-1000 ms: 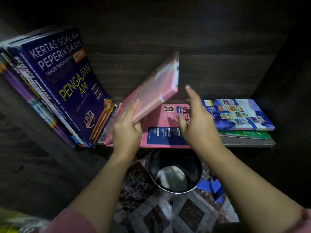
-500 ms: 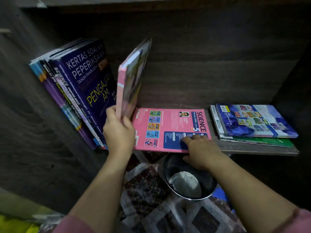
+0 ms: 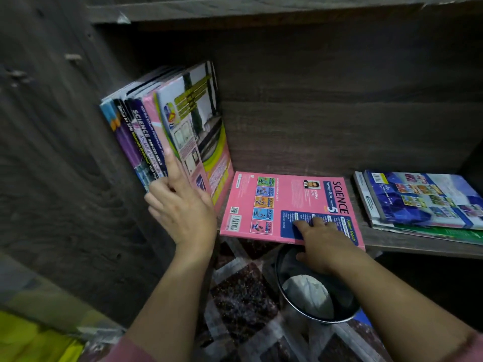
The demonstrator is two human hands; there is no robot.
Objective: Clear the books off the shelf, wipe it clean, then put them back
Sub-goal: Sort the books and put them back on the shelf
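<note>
open wooden shelf (image 3: pixel 386 241) unit, dark wood grain, dim light. back panel (image 3: pixel 326 126) bare above the flat books, side wall (image 3: pixel 65 152) on the left, upper board (image 3: pixel 235 9) across the top. leaning row of books (image 3: pixel 146 131) stands tilted against the side wall, spines toward the camera. its outermost one is a pink and green book (image 3: pixel 198 131), cover facing right. left hand (image 3: pixel 183 207) is against the lower spines of that row: index finger straight up along a spine, other fingers bent against the spines, thumb hidden, so cannot tell if it grips or only presses. pink science book (image 3: pixel 285 202) lies flat on the shelf board just right of the row, back cover up, near edge overhanging the front of the board. right hand (image 3: pixel 321 244) pinches that near edge, fingers on the cover, thumb under it. stack of books (image 3: pixel 423 202) lies flat further right, blue cover on top, green one at the bottom, a strip of bare board between it and the pink book. below the shelf: patterned floor (image 3: pixel 243 296), dark squares with pale bands. a dark round bin (image 3: pixel 339 307) stands on it under the right hand, something white (image 3: pixel 308 291) inside. yellow item (image 3: pixel 31 340) at lower left, blurred. pink sleeves (image 3: pixel 125 354) at the bottom edge.
</note>
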